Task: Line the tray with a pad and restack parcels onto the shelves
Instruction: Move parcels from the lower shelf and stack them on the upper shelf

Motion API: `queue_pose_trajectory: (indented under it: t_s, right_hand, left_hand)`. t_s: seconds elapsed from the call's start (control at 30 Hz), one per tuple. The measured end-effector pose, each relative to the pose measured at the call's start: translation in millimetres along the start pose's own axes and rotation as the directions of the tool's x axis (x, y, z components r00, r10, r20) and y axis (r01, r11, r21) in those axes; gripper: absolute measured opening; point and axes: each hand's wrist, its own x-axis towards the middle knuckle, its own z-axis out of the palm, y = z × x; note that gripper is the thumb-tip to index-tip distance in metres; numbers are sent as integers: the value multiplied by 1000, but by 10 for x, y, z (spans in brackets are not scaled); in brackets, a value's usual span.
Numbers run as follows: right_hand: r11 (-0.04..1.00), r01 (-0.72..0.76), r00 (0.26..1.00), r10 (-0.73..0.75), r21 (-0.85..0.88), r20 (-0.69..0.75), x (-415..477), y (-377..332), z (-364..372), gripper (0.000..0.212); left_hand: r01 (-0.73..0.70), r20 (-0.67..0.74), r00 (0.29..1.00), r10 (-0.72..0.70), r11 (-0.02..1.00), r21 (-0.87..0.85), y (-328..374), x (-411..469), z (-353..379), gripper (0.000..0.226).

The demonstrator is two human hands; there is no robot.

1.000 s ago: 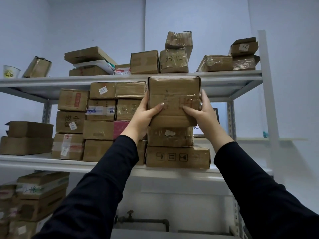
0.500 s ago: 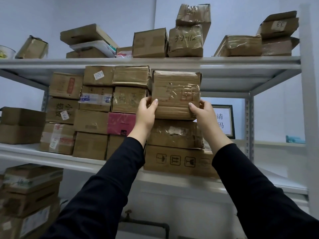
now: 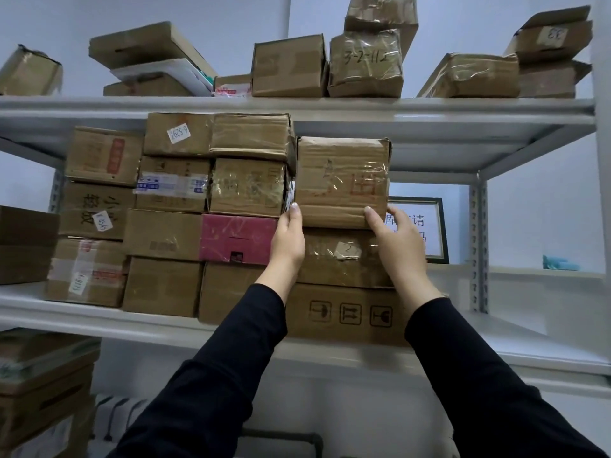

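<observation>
A brown taped parcel (image 3: 342, 180) with red marks sits on top of a two-box stack on the middle shelf (image 3: 529, 352). Below it lie a crumpled taped box (image 3: 337, 259) and a box with handling symbols (image 3: 347, 315). My left hand (image 3: 287, 242) holds the parcel's lower left corner, thumb at the edge and fingers hidden beside it. At the lower right corner my right hand (image 3: 396, 242) grips it, thumb on the front face, fingers round the side. No tray or pad is in view.
Stacked parcels, one of them red (image 3: 238, 238), fill the middle shelf to the left. The top shelf (image 3: 429, 110) carries more boxes. A framed sign (image 3: 426, 226) stands behind the stack, with bare shelf to its right. More boxes sit at lower left (image 3: 46, 385).
The parcel came down from in front of the top shelf and went back onto the two-box stack. Both hands slid to its lower corners, and my view moved closer.
</observation>
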Motion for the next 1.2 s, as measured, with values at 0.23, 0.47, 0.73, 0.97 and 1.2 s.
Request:
queue_pose_trajectory:
  t_s: [0.23, 0.47, 0.73, 0.97, 1.2]
  right_hand:
    - [997, -68, 998, 68, -22, -4, 8, -9, 88, 64]
    - [994, -63, 998, 64, -92, 8, 29, 13, 215, 68]
    - [982, -137, 991, 137, -129, -9, -21, -107, 222, 67]
    - [999, -43, 997, 44, 21, -58, -99, -25, 180, 69]
    - [941, -281, 960, 276, -191, -51, -286, 314, 106, 70]
  left_hand:
    - [53, -79, 996, -51, 998, 30, -32, 81, 51, 47]
    - [81, -104, 991, -79, 997, 11, -70, 113, 37, 50]
    - [72, -122, 991, -58, 991, 111, -101, 72, 36, 51]
    - [71, -140, 988, -58, 994, 87, -109, -44, 43, 53]
    - [135, -143, 982, -123, 988, 74, -333, -304, 66, 60]
